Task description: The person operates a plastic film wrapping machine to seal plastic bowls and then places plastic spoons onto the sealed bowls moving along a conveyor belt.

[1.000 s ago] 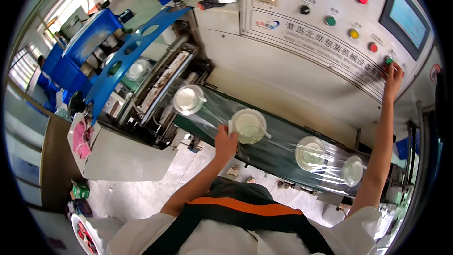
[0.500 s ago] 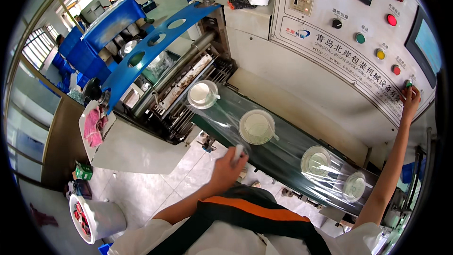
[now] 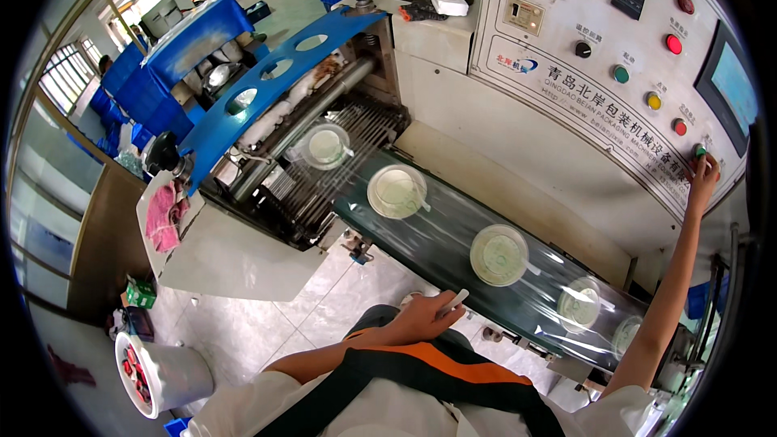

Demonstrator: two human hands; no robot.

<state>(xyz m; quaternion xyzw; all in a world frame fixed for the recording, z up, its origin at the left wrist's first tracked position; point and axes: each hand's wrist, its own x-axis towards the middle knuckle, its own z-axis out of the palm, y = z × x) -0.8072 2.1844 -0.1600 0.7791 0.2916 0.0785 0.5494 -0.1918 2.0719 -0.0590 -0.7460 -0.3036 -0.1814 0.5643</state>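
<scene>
My left hand [image 3: 422,320] is closed around a small white stick-like piece [image 3: 456,301], held near my waist beside the belt. Its exact kind is unclear. My right arm reaches out to the control panel, where the fingers of my right hand [image 3: 707,170] close on a green knob [image 3: 699,150]. Between my arms runs a dark green conveyor belt [image 3: 443,256], with shiny clear film over it. On it sit round pale bowls, among them one near the middle [image 3: 498,255] and one farther left [image 3: 397,192]. Another bowl [image 3: 326,146] rests on the metal rods by the roller.
A metal roller [image 3: 356,73] and a blue plate with round holes [image 3: 275,73] span the belt's far end. The grey control panel [image 3: 558,48] rises at the right. A pink cloth [image 3: 164,217] lies on the machine's left side; a white bin [image 3: 174,372] stands below.
My left hand has moved right and closer to my body, keeping the white piece. The bowls have shifted along the belt. The ragged white bar now shows behind the roller. My right hand stays at the knob.
</scene>
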